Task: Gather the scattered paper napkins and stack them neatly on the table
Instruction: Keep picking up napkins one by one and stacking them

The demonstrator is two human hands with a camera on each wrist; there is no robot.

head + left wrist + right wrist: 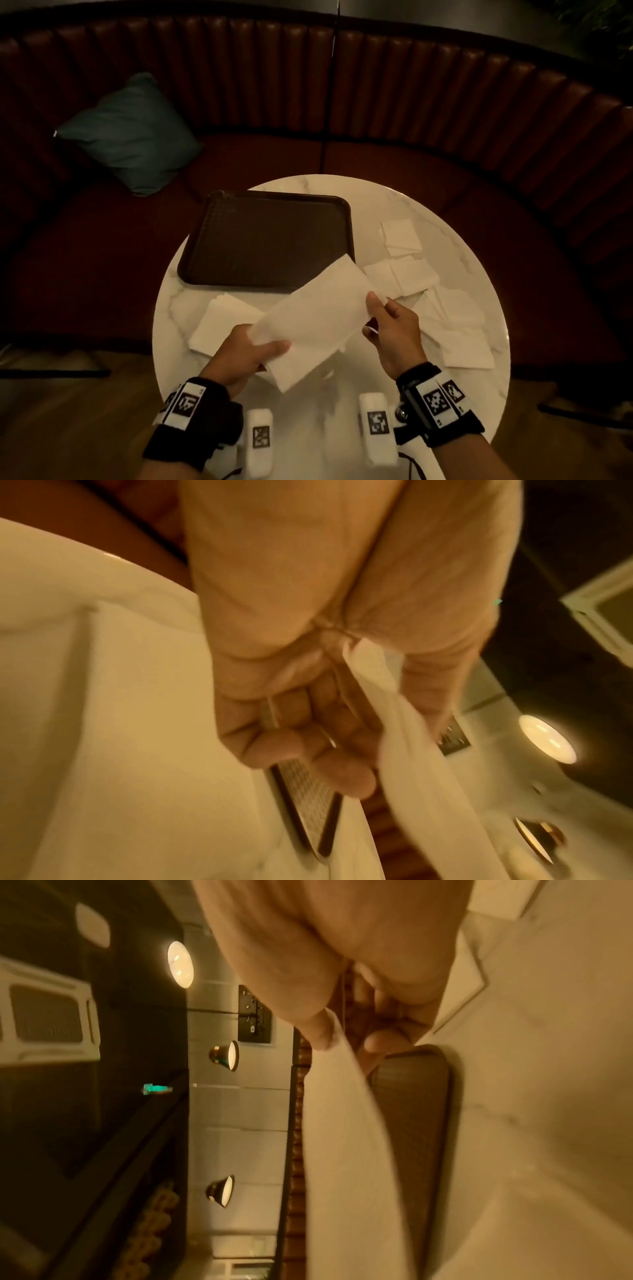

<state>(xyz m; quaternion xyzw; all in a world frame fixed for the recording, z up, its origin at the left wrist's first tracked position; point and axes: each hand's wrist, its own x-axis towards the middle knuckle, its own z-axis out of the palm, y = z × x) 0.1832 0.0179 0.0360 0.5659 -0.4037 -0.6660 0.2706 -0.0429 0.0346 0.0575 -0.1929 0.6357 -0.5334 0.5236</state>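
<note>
My left hand (245,353) pinches the near left end of an unfolded white napkin (315,318), thumb lying flat on top and the other fingers curled underneath; in the left wrist view the same hand (308,723) shows its fingers (346,777) folded under the sheet (404,764). My right hand (394,329) pinches the far right edge of that napkin between thumb and fingertips, and the right wrist view shows the thumb of this hand (342,988) pressed on the paper (342,1150) with the fingers bent behind it. The napkin hangs stretched between both hands above the near middle of the round marble table (462,212), tilted so its far corner overlaps the near right corner of the dark brown tray (267,236), which sits on the far left of the tabletop. Just left of my left hand, a folded napkin (219,318) lies flat on the marble, near the tray's near edge. To the right of my right hand, several more folded napkins (445,308) lie scattered and partly overlapping, running from the right side of the tray toward the near right rim. Beyond the table curves a dark red padded bench (376,85), with a teal cushion (133,137) on its seat at far left.
</note>
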